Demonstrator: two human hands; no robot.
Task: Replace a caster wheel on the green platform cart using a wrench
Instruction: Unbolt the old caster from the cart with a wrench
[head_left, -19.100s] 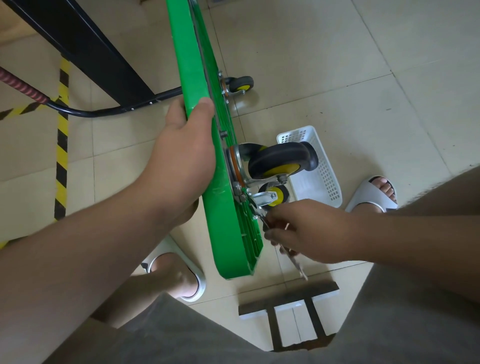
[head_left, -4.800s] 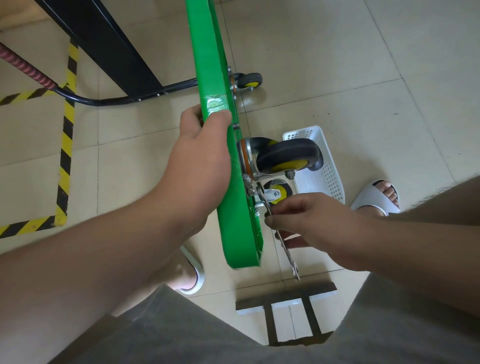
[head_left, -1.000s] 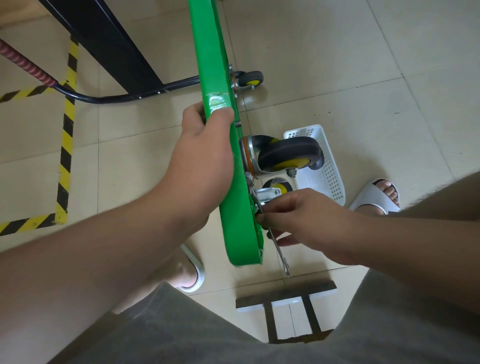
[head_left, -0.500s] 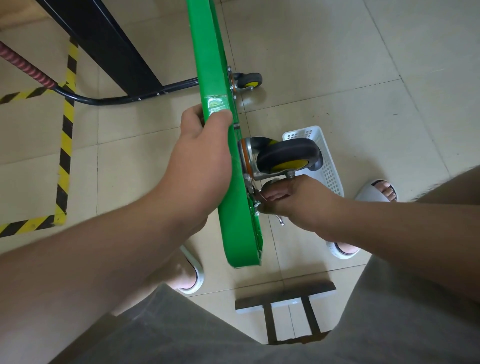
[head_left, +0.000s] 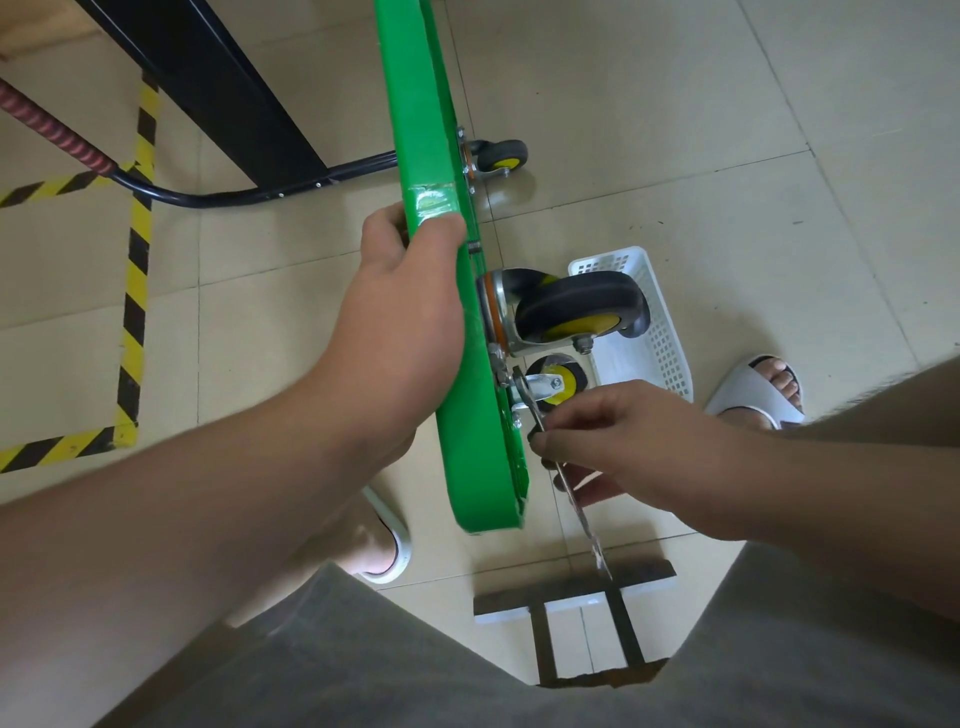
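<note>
- Step in hand, as I judge it: work on the bolts of the mounting plate that fixes the caster wheel (head_left: 582, 304) to the green platform cart (head_left: 421, 119). I cannot tell if the bolt is being loosened or tightened.
- Cart position: it stands tipped on its long edge on the floor (head_left: 675, 130), with the underside facing right, so the wheels stick out sideways.
- Left hand (head_left: 400, 322): it is curled over the upper edge of the deck, just beside the wheel plate, and holds the cart upright.
- Right hand (head_left: 644, 441): it pinches the shaft of the wrench (head_left: 584, 519) between thumb and fingers. The head of the wrench sits at a bolt just below the wheel, and the free end points down toward the person.
- White basket (head_left: 670, 353): it lies on the floor behind the wheel, perhaps for loose parts.
- Next move, in my opinion: the wrench head must sit fully on the bolt before any force. The swing can only be short, because the deck and the wheel fork are close. The left hand must brace the cart against the turning force, otherwise the wrench can slip off.
</note>
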